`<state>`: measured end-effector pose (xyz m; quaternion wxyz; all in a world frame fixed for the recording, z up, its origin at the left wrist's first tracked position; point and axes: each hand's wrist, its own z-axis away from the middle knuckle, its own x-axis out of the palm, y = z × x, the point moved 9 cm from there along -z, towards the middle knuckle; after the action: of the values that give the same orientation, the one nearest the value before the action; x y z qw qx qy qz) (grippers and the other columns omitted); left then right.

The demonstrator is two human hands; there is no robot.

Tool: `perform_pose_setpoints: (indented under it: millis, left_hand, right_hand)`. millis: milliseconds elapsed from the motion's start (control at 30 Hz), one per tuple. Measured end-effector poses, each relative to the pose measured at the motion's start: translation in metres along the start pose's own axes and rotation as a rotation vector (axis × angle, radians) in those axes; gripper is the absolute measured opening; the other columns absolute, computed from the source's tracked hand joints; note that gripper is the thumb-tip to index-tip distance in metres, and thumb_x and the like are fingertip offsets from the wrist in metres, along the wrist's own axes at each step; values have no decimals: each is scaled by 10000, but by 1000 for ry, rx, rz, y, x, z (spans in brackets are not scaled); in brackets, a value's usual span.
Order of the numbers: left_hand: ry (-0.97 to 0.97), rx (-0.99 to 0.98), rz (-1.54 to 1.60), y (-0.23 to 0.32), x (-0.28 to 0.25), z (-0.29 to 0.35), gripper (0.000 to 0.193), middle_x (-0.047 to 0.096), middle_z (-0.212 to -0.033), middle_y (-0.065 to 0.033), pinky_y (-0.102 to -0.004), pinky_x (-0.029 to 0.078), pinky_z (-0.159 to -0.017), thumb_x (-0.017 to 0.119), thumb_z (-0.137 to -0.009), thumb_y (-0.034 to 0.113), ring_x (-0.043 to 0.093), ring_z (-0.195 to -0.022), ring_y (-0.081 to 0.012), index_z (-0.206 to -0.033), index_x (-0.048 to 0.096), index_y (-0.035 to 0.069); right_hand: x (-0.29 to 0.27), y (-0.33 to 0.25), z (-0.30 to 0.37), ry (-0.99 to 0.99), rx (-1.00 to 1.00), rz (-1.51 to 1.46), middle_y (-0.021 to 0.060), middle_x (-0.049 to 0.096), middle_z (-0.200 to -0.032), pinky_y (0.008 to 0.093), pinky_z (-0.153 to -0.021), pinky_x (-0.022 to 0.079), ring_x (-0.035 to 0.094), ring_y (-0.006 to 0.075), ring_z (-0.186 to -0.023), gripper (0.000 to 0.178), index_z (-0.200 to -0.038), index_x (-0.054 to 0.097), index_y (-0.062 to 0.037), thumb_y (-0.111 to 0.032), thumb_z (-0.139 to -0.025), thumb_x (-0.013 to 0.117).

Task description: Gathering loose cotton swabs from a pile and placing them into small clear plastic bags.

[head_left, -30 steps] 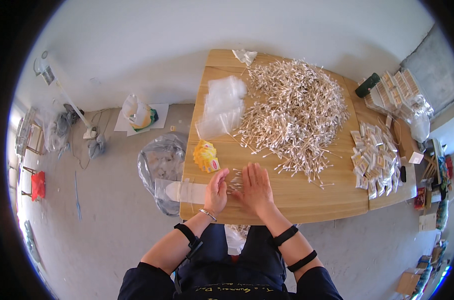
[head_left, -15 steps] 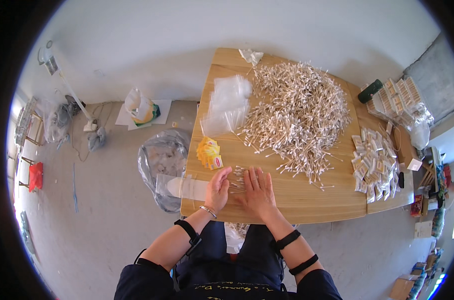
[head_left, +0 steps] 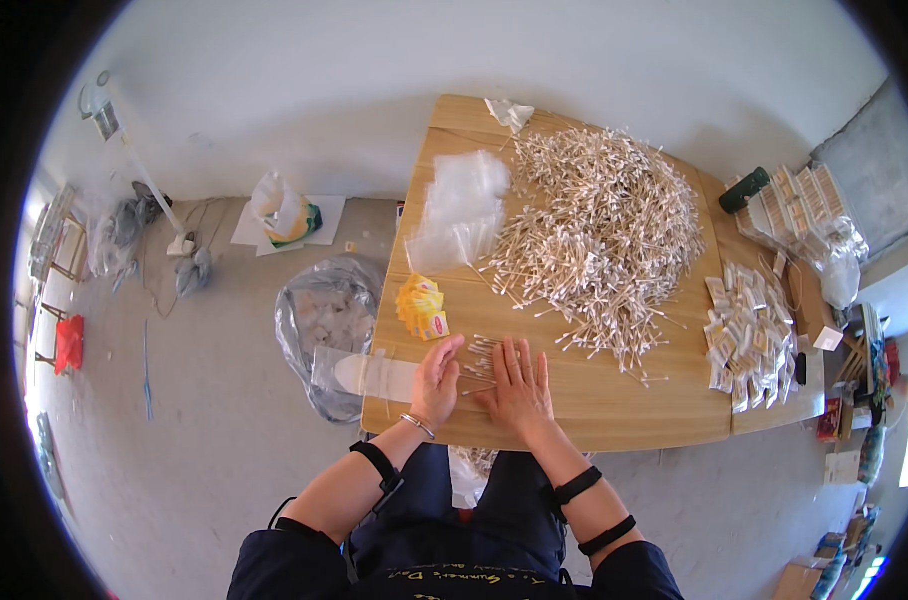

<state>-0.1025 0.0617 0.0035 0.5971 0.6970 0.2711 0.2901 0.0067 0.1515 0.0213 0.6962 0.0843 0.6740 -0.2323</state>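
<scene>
Here are the hands, apart, low on the desk [head_left: 624,415], with a small bunch of swabs [head_left: 482,362] lying between them! The left hand [head_left: 436,385] stands on edge, lightly cupped, walling off the nine o'clock side. The right hand [head_left: 517,390] lies flat, palm down, fingers stretched toward twelve, over the bunch's three o'clock end; whether any swab is pinched under it, nobody can tell from here.

Round the clock from the hands: the big heap [head_left: 604,240] of loose swabs sprawls at one o'clock, filled packets [head_left: 749,340] pile up at three, and a clear sleeve [head_left: 384,378] pokes over the edge at nine. Yellow cards [head_left: 420,300] fan out at eleven, clear bags [head_left: 462,205] beyond at twelve!
</scene>
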Motion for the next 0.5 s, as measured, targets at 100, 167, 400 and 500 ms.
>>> perform_pose_setpoints:
  millis: [100, 167, 400, 500]
  left_hand:
    - [-1, -38, 21, 1, 0, 2, 389, 526, -1304, -163, -329, 380, -1057, 413, -913, -53, 494, -1252, -232, -1297, 464, -35]
    - [-12, -31, -12, 4, 0, 1, 388, 521, -1309, -165, -331, 375, -1062, 414, -914, -50, 492, -1254, -234, -1298, 463, -35]
    - [-29, -13, -49, 6, 0, -1, 394, 522, -1311, -163, -331, 368, -1066, 412, -910, -50, 489, -1256, -231, -1301, 466, -34]
    - [-11, -34, -16, -4, -1, -1, 399, 522, -1311, -153, -328, 371, -1061, 416, -909, -48, 488, -1254, -221, -1304, 468, -29]
  right_hand:
    - [-3, -8, 13, 8, -2, 15, 136, 208, -1556, 537, -1155, 85, 134, 336, -1450, 815, -1474, 270, -42, -528, -873, 528]
    - [-4, -13, 22, -20, -20, 23, 154, 187, -1558, 530, -1158, 41, 102, 334, -1455, 825, -1480, 249, -36, -553, -884, 492]
    - [-5, -11, 18, 15, -14, 32, 144, 244, -1540, 540, -1154, 72, 138, 334, -1448, 828, -1463, 294, -43, -548, -855, 540]
    - [-7, -9, 9, 64, -17, -17, 149, 256, -1533, 542, -1152, 80, 151, 341, -1444, 804, -1460, 298, -39, -498, -854, 563]
